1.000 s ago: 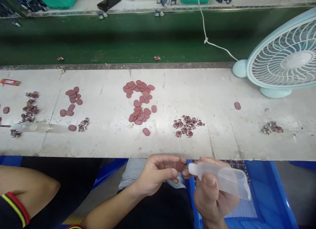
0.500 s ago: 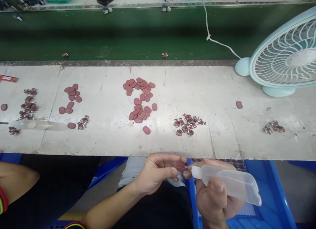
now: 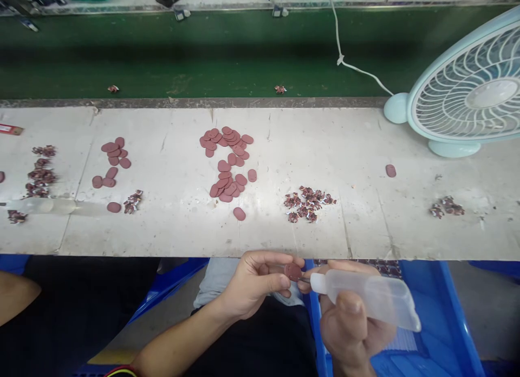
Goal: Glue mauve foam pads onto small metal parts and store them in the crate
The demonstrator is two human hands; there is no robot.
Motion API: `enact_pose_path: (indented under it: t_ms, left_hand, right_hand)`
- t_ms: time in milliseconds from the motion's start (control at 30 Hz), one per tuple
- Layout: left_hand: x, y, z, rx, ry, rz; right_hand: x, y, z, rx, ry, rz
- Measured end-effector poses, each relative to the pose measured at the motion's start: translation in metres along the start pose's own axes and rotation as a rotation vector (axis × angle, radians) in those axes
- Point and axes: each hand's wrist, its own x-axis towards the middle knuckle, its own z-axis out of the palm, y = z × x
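Observation:
Between the thumb and fingers of my left hand is a small reddish-brown oval disc, held just off the table's front edge. My right hand is closed around a translucent squeeze bottle with a white cap and a thin metal nozzle. The nozzle tip meets the disc's right side; whether it touches the surface I cannot tell. On the table above my hands lie a pile of similar oval discs and a cluster of small brown-and-white pieces.
A pale blue fan stands at the right on the white table. Beyond runs a green belt carrying small pieces. A blue bin sits below at right. Another person's arm is at left, near a second bottle.
The bottle and my right hand have shifted slightly left, still against the disc. Small pieces on the green belt have moved right. The other person's arm has drawn back leftward.

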Motion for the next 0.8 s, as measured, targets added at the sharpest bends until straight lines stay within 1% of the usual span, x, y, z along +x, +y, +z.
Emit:
enact_pose_path:
  t_ms: [100, 167, 200, 233, 300, 333, 367, 400, 433, 467, 500, 533, 567, 633, 667, 700, 733, 800]
  left_hand:
    - [0.0, 0.002, 0.001, -0.015, -0.003, 0.017]
    - [0.0, 0.004, 0.001, -0.022, -0.014, 0.028]
    - [-0.001, 0.005, 0.001, -0.023, -0.016, 0.034]
    - [-0.001, 0.006, 0.0, -0.023, -0.016, 0.039]
    - [-0.002, 0.008, -0.002, -0.023, -0.002, 0.044]
    - [-0.003, 0.009, -0.004, -0.023, 0.009, 0.046]
    - [-0.004, 0.01, -0.006, -0.024, 0.02, 0.049]
    - [-0.004, 0.012, -0.008, -0.026, 0.029, 0.053]
    - [-0.005, 0.014, -0.011, -0.03, 0.041, 0.058]
    - [-0.005, 0.016, -0.014, -0.036, 0.055, 0.059]
    - [-0.006, 0.018, -0.017, -0.043, 0.071, 0.056]
    - [-0.006, 0.02, -0.021, -0.05, 0.088, 0.05]
    - [-0.007, 0.022, -0.024, -0.055, 0.11, 0.043]
    - [-0.008, 0.026, -0.028, -0.058, 0.152, 0.033]
    - [-0.008, 0.029, -0.03, -0.059, 0.173, 0.033]
    - [-0.009, 0.031, -0.03, -0.063, 0.193, 0.037]
    - [-0.009, 0.034, -0.031, -0.069, 0.21, 0.041]
    - [-0.011, 0.039, -0.03, -0.079, 0.225, 0.052]
  right_hand:
    - [0.023, -0.006, -0.008, 0.306, 0.019, 0.151]
    - [0.051, -0.001, -0.025, 0.607, -0.01, 0.341]
    - [0.067, 0.006, -0.036, 0.795, -0.016, 0.434]
    - [0.083, 0.015, -0.048, 1.018, -0.054, 0.539]
    - [0.114, 0.037, -0.071, 1.488, -0.209, 0.722]
    - [0.126, 0.046, -0.08, 1.622, -0.3, 0.787]
    - [0.134, 0.053, -0.087, 1.694, -0.357, 0.803]
    - [0.137, 0.057, -0.092, 1.72, -0.4, 0.803]
    - [0.136, 0.056, -0.093, 1.721, -0.424, 0.789]
    - [0.13, 0.052, -0.092, 1.715, -0.424, 0.739]
    - [0.122, 0.045, -0.087, 1.681, -0.42, 0.663]
    - [0.112, 0.036, -0.08, 1.575, -0.404, 0.559]
    - [0.103, 0.025, -0.07, 1.351, -0.378, 0.434]
    - [0.097, 0.006, -0.043, 0.669, -0.317, 0.177]
    - [0.103, -0.001, -0.026, 0.336, -0.292, 0.082]
    - [0.116, -0.007, -0.008, 0.082, -0.278, 0.022]
    - [0.135, -0.011, 0.012, -0.074, -0.277, -0.022]
    - [0.188, -0.018, 0.054, -0.232, -0.279, -0.089]
